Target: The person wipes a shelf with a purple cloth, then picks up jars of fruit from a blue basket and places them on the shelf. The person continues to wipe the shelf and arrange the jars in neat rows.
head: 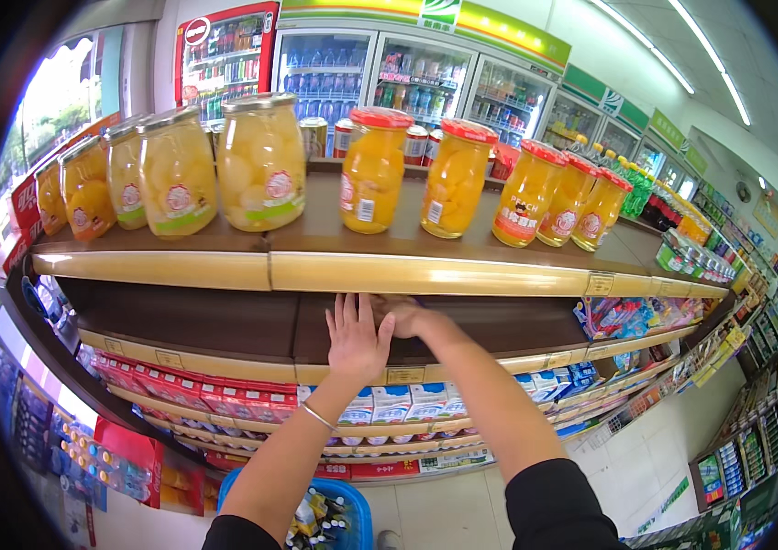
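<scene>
My left hand reaches over the dark brown second shelf, palm down with its fingers spread. It holds nothing, and a silver bangle circles the wrist. Close beside it, my right hand is blurred and partly covered by the left thumb and fingers. Its fingertips are near the front lip of the top shelf, and whether it holds anything is unclear. Above both hands stand glass jars of yellow peaches with red lids. Larger jars of pale fruit with metal lids are to their left.
Packets in bright wrappers lie at the second shelf's right end. Red boxes and blue-white cartons line the shelf below. A blue basket holding bottles is on the floor below my left arm. Drink fridges stand behind the shelving.
</scene>
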`<action>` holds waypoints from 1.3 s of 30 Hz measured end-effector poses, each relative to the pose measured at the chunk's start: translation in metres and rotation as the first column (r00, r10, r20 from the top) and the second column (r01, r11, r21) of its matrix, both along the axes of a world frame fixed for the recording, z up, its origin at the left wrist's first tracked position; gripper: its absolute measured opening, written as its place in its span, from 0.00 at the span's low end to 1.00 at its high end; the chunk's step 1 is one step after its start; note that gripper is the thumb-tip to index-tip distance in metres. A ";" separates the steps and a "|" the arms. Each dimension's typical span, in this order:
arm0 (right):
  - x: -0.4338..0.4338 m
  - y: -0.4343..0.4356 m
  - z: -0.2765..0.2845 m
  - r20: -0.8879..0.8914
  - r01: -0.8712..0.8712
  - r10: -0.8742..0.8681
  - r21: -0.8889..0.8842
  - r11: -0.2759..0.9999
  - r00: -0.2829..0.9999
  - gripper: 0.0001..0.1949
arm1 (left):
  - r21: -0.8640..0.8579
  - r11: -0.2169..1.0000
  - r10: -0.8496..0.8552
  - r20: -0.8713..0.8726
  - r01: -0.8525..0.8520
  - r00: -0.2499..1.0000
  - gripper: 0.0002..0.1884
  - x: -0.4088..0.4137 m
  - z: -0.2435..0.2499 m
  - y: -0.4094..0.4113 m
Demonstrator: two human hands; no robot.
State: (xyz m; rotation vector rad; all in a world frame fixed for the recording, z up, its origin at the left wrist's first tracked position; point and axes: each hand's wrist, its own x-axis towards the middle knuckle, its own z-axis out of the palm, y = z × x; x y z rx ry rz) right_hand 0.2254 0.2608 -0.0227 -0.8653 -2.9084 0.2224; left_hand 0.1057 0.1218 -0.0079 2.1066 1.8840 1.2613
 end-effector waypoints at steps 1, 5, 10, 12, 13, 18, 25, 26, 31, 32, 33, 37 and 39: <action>0.006 -0.014 0.017 0.018 0.238 -0.239 -0.157 0.958 0.971 0.32 | -0.032 0.998 0.055 -0.061 -0.057 0.997 0.36 -0.005 -0.002 -0.004; 0.102 -0.014 0.042 -0.004 0.495 -0.507 -0.212 0.843 0.862 0.30 | -0.145 0.978 0.106 -0.259 -0.148 0.960 0.32 0.002 0.003 -0.006; 0.106 -0.014 0.045 -0.096 0.462 -0.493 -0.229 0.857 0.865 0.27 | -0.141 0.977 0.120 -0.259 -0.160 0.958 0.34 0.008 0.001 0.004; 0.058 -0.030 0.033 0.031 0.275 -0.274 -0.153 0.949 0.961 0.28 | -0.066 0.979 0.175 -0.212 -0.192 0.962 0.33 0.009 -0.003 0.009; 0.031 -0.045 0.028 -0.017 0.214 -0.222 -0.208 0.955 0.975 0.30 | -0.027 0.977 0.201 -0.205 -0.211 0.958 0.32 0.008 -0.004 0.008; 0.028 -0.065 0.039 0.117 -0.008 0.033 -0.209 0.978 0.993 0.28 | -0.041 0.985 0.168 -0.035 -0.170 0.985 0.32 -0.001 -0.006 0.004; 0.228 -0.057 0.031 -0.159 0.740 -0.732 -0.014 0.673 0.663 0.19 | -0.097 0.993 0.085 0.137 -0.072 0.987 0.33 0.000 0.002 0.006; 0.226 -0.059 0.033 -0.173 0.710 -0.710 -0.075 0.700 0.682 0.18 | -0.126 0.992 0.049 0.244 -0.019 0.969 0.33 -0.004 0.004 0.008; 0.154 -0.075 0.066 -0.671 0.248 -0.570 -0.519 0.818 0.474 0.16 | -0.004 0.998 -0.047 0.488 0.056 0.872 0.29 -0.021 0.008 -0.006; 0.136 -0.074 0.067 -0.730 0.173 -0.594 -0.572 0.802 0.338 0.15 | 0.013 0.999 -0.049 0.482 0.049 0.875 0.28 -0.023 0.012 -0.012; 0.120 -0.072 0.067 -0.762 0.088 -0.616 -0.612 0.786 0.201 0.14 | 0.028 0.999 -0.044 0.481 0.035 0.875 0.28 -0.028 0.013 -0.019; 0.110 -0.078 0.085 -0.355 0.346 -0.527 -0.460 0.818 0.773 0.18 | 0.090 0.995 -0.076 0.386 0.044 0.919 0.27 -0.060 0.011 -0.045; 0.099 -0.088 0.080 -0.343 0.462 -0.556 -0.319 0.827 0.757 0.16 | 0.095 0.993 -0.095 0.361 0.064 0.928 0.25 -0.071 0.008 -0.057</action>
